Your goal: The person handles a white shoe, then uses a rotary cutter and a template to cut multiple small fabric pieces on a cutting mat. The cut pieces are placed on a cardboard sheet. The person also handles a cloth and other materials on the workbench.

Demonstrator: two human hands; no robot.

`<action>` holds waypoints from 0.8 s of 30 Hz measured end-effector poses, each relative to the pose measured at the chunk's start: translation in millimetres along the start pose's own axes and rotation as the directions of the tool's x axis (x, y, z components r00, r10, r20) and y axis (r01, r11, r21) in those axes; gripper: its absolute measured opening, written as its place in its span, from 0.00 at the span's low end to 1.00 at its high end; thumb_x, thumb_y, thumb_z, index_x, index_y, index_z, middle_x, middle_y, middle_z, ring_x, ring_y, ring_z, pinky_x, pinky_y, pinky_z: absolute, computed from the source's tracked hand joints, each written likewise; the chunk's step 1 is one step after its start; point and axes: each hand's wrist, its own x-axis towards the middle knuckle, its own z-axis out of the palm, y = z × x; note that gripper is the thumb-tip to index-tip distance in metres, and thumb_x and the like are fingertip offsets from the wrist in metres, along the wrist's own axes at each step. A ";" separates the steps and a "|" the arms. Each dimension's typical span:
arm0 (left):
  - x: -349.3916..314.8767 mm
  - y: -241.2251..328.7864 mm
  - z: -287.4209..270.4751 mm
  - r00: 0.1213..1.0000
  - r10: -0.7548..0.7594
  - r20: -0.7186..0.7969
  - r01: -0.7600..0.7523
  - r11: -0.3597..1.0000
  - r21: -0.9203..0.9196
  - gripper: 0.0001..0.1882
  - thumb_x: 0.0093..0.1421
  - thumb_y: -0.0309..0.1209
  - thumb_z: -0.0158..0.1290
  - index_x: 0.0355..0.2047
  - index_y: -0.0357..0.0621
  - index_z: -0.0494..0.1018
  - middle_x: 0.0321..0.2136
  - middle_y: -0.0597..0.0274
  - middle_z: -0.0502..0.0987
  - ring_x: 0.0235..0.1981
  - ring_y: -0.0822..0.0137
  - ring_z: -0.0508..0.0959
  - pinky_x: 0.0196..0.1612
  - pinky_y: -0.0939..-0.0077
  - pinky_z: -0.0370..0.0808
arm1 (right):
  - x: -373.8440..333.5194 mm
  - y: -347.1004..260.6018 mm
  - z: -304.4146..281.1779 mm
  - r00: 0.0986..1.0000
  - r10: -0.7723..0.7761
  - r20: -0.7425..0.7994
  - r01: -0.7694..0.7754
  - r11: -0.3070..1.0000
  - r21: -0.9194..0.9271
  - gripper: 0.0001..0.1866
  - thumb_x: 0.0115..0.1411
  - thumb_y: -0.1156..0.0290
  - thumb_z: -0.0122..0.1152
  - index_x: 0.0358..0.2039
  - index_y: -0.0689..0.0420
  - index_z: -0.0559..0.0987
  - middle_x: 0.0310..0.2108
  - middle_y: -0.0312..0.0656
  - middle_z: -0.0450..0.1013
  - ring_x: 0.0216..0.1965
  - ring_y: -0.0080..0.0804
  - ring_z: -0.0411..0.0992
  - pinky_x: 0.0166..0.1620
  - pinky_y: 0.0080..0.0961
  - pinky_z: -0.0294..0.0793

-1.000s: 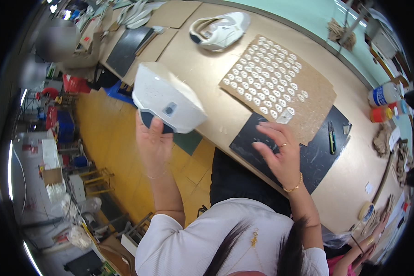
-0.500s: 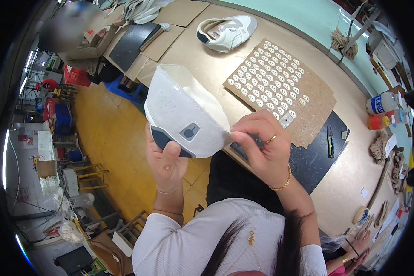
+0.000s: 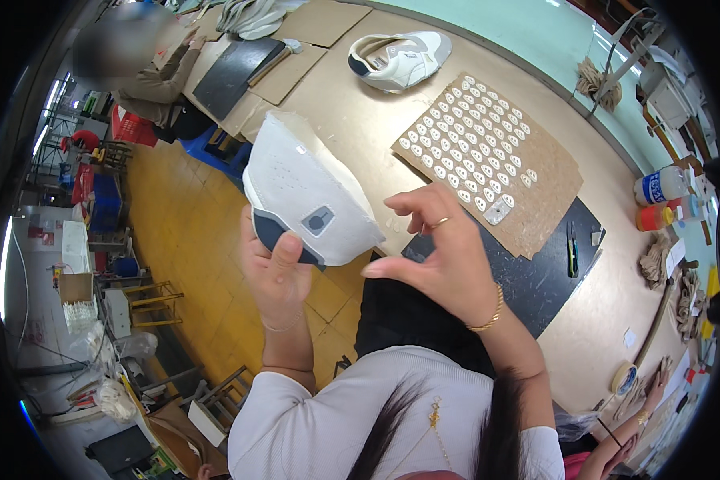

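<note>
A light grey shoe upper (image 3: 296, 180) with a dark blue heel part and a small dark patch is up in front of me, above the table's near edge. My left hand (image 3: 278, 276) grips its lower left edge, thumb on the outer face and fingers behind, mostly hidden. Just right of the upper's lower corner is my right hand (image 3: 448, 260), with thumb and fingers spread and nothing between them. Beyond it, a brown board (image 3: 540, 212) carries rows of small white rounded pieces. A finished-looking white and grey shoe (image 3: 400, 62) rests farther back on the table.
A black mat (image 3: 528, 280) lies partly under the board, with thread snips (image 3: 572, 250) on it. Bottles (image 3: 660, 186) and a tape roll (image 3: 625, 378) are at right. One co-worker (image 3: 148, 88) sits far left; another person's hands (image 3: 652, 396) show lower right.
My right thumb and fingers have let go of the upper's right edge and spread apart. The upper has shifted slightly left and tilted in my left hand.
</note>
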 end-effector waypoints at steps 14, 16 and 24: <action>-13.2 14.6 3.2 0.994 -0.108 -0.013 0.109 0.983 0.149 0.30 0.58 0.32 0.66 0.53 0.33 0.63 0.45 0.57 0.76 0.45 0.72 0.76 0.50 0.78 0.72 | -4.4 4.1 -4.7 0.968 -0.106 0.229 -0.067 0.768 0.637 0.05 0.64 0.73 0.59 0.32 0.58 0.79 0.31 0.46 0.73 0.31 0.33 0.77 0.34 0.27 0.74; -11.8 19.5 4.3 0.989 -0.150 0.014 0.148 0.983 0.104 0.30 0.58 0.32 0.66 0.53 0.32 0.63 0.45 0.58 0.76 0.45 0.72 0.76 0.49 0.79 0.72 | -3.1 1.7 -4.9 0.923 -0.139 0.358 -0.185 0.655 0.732 0.04 0.64 0.73 0.59 0.32 0.58 0.79 0.30 0.45 0.73 0.29 0.33 0.76 0.32 0.27 0.73; -7.0 60.2 -43.3 0.954 -0.295 -0.060 0.299 0.903 0.309 0.26 0.60 0.33 0.63 0.52 0.31 0.66 0.45 0.54 0.77 0.45 0.69 0.78 0.49 0.75 0.74 | 18.6 31.6 -45.4 0.942 -0.281 0.184 0.309 0.940 -0.144 0.08 0.66 0.68 0.57 0.30 0.57 0.75 0.25 0.41 0.69 0.27 0.35 0.71 0.30 0.31 0.69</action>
